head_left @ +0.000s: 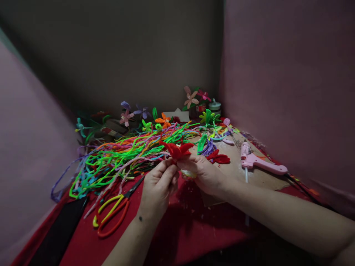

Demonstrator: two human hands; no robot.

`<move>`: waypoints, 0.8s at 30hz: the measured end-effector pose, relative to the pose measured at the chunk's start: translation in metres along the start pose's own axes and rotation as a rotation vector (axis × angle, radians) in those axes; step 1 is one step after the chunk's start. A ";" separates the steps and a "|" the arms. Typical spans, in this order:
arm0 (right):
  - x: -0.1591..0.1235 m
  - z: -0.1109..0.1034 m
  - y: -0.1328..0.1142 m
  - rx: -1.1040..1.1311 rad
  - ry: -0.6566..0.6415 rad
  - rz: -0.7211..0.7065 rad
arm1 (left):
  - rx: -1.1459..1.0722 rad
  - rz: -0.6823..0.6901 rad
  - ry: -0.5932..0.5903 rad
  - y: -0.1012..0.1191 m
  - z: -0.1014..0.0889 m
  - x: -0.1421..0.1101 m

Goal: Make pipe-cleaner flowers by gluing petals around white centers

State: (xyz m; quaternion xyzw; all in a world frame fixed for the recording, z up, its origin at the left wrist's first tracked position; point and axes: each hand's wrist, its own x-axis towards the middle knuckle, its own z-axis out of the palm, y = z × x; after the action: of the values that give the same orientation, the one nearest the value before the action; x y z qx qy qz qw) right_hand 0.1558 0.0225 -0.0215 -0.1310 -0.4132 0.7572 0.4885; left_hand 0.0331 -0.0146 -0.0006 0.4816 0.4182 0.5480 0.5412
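A red pipe-cleaner flower (177, 150) with pointed petals is held up at the middle, above the red cloth. My left hand (161, 180) pinches it at its base from the left. From the right, my right hand (201, 170) grips the same flower with thumb and finger. Something pale yellowish (188, 173) shows under the right fingers; its kind I cannot make out. Behind my right hand lie loose red petals (219, 157) and a purple bundle of pipe cleaners (208, 147). Scissors (116, 210) with red and yellow handles rest left of my left hand.
A big heap of colourful pipe cleaners (122, 155) spreads over the left and middle. On a board (233, 173) at the right stands a pink glue gun (257, 160). Finished flowers (190, 97) and a lidded jar (215, 106) stand by the back wall.
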 end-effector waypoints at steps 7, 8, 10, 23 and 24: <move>-0.001 0.001 0.000 0.097 0.028 0.075 | -0.197 -0.242 -0.224 0.004 -0.006 0.004; -0.001 0.001 0.000 0.093 0.048 0.070 | -0.180 -0.245 -0.222 0.005 -0.005 0.004; -0.001 0.001 0.000 0.075 0.079 0.057 | -0.079 -0.205 -0.187 0.005 -0.003 0.003; 0.002 -0.007 0.007 -0.061 0.119 -0.039 | 0.749 0.378 0.063 -0.015 -0.009 0.003; 0.002 -0.007 0.007 -0.068 0.120 -0.031 | 0.670 0.317 0.058 -0.013 -0.008 0.002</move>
State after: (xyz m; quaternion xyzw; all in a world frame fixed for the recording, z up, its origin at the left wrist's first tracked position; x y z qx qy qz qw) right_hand 0.1547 0.0262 -0.0301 -0.1864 -0.4105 0.7259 0.5195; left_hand 0.0276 -0.0112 -0.0151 0.6752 0.5098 0.4710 0.2496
